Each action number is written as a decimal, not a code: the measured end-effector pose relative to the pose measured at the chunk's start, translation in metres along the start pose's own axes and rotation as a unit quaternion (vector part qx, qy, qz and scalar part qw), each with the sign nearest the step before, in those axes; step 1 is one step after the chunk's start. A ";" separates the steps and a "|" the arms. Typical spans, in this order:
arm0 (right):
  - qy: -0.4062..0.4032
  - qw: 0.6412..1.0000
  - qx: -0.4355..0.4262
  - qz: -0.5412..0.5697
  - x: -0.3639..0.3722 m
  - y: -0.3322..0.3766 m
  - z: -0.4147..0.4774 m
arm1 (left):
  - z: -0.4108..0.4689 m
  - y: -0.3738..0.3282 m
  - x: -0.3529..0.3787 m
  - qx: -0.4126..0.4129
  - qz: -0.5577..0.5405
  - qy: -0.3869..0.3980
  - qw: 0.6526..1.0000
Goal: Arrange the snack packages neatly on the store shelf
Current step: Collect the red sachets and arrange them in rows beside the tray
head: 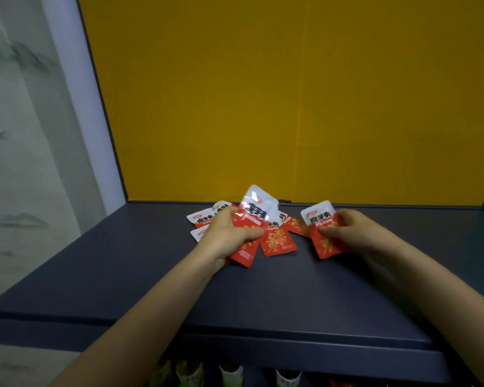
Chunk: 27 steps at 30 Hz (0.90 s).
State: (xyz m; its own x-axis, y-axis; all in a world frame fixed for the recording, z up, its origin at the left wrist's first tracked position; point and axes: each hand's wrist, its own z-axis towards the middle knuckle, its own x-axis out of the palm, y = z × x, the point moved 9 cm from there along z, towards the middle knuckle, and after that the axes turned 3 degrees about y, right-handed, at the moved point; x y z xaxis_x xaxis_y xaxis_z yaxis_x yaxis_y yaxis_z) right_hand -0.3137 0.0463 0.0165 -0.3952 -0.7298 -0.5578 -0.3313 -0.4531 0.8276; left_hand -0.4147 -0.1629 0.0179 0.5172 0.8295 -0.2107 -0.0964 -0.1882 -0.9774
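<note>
Big mustard-yellow back panel (291, 101) fills 12 o'clock; pale grey-white wall w/ faint ink pattern (20, 135) at 9. Dark navy flat shelf top (123, 275) spans the middle. Near its back edge, approx centre, a loose fan of red-and-white foil snack packets (277, 241) lies overlapping, none lined up. Left hand (229, 233) grips one red-white packet (253, 219) tilted up off the pile, covering packets under it. Right hand (347, 230), at 3 of the pile, pinches another red-white packet (322, 230). At 6, blurred packages (232, 375) on a lower level.
</note>
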 end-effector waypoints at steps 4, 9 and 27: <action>0.020 0.997 -0.037 0.069 0.026 0.031 -0.005 | -0.005 0.012 -0.042 -0.015 -0.106 -0.029 0.994; -0.023 0.998 -0.027 -0.060 0.060 0.051 0.003 | -0.008 0.032 -0.070 -0.030 -0.040 -0.044 0.998; -0.057 0.980 -0.008 -0.190 0.078 0.052 -0.007 | -0.002 0.031 -0.059 -0.023 -0.063 -0.060 0.996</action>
State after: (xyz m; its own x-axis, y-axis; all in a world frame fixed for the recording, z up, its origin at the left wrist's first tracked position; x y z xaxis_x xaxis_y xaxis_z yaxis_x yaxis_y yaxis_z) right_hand -0.3559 -0.0375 0.0168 -0.3399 -0.4450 -0.8285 -0.4609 -0.6892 0.5592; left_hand -0.4469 -0.2188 -0.0001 0.4164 0.9048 -0.0889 0.0030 -0.0992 -0.9951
